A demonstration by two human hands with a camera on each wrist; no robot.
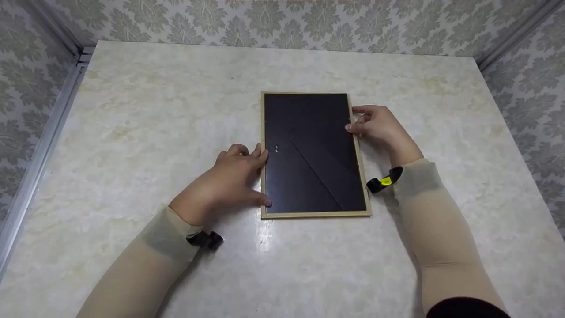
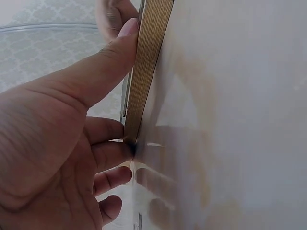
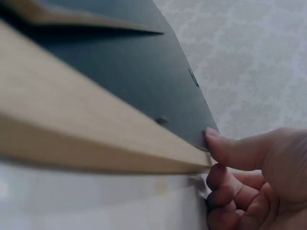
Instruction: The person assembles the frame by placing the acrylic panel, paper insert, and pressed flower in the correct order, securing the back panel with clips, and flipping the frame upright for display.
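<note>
A picture frame (image 1: pixel 313 154) lies face down on the table, its black backing up inside a light wood rim. A folded easel stand (image 1: pixel 326 172) crosses the backing and a small metal clip (image 1: pixel 276 149) sits near the left rim. My left hand (image 1: pixel 261 177) grips the left rim (image 2: pixel 148 62), thumb (image 2: pixel 96 76) pressed along the wood and fingers curled against its side at the table. At the right rim (image 3: pixel 86 129), my right hand (image 1: pixel 358 120) has its thumb (image 3: pixel 230 149) on the backing's edge and its fingers curled beside the wood.
The pale marble-patterned table (image 1: pixel 154 110) is bounded by patterned walls at the back and both sides, with a metal rail (image 1: pixel 44 141) along the left edge. A band with a small device sits on each wrist (image 1: pixel 384 181).
</note>
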